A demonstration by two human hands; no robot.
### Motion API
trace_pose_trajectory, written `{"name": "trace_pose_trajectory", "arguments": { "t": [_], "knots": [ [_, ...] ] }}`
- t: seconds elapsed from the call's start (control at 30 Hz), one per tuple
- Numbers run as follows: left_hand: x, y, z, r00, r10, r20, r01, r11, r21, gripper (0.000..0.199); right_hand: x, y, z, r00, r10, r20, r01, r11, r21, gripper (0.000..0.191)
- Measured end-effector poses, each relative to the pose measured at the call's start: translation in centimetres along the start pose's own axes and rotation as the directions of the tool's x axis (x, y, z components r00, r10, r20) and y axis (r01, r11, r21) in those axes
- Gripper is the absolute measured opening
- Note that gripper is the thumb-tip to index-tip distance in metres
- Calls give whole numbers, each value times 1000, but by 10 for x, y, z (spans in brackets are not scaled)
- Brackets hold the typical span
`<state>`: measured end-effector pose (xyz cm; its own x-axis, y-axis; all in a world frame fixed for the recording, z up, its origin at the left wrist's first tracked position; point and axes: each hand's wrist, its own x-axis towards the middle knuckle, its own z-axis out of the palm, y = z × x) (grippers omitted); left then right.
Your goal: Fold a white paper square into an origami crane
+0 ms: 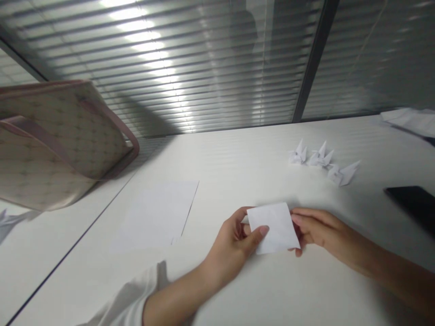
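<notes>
Left hand (pixel 231 249) and right hand (pixel 316 228) pinch a small white paper square (pixel 273 228) by opposite edges; three folded white paper cranes (pixel 321 155) stand done across the white desk (pixel 238 172).

Left hand (pixel 231 256) and right hand (pixel 316 231) hold a white paper square (pixel 273 228).
</notes>
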<state>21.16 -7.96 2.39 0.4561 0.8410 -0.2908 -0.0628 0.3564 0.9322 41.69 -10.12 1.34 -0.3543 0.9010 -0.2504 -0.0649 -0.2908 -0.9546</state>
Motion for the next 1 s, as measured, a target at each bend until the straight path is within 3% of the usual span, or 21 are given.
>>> {"name": "trace_pose_trajectory", "arguments": {
  "t": [0.3, 0.47, 0.67, 0.83, 1.0],
  "knots": [
    [-2, -4, 11, 1000, 3, -11, -4, 1000, -30, 41, -1, 14, 18, 992, 4, -129, -17, 995, -98, 20],
    [0, -2, 14, 1000, -29, -6, 29, 998, -63, 36, -1, 12, 15, 996, -21, -83, 16, 998, -64, 16],
    [2, 7, 1, 999, -42, -14, 41, 997, -64, 39, -2, 6, 8, 997, -14, -72, 10, 999, -53, 38],
    [0, 13, -8, 999, -34, -5, 34, 999, -26, 32, -4, 2, 2, 984, -118, -131, 101, 987, -125, 45],
    [0, 12, -11, 999, -31, 8, 31, 1000, 2, 33, -5, -3, -4, 922, -290, -256, 234, 945, -229, 36]
  ]
}}
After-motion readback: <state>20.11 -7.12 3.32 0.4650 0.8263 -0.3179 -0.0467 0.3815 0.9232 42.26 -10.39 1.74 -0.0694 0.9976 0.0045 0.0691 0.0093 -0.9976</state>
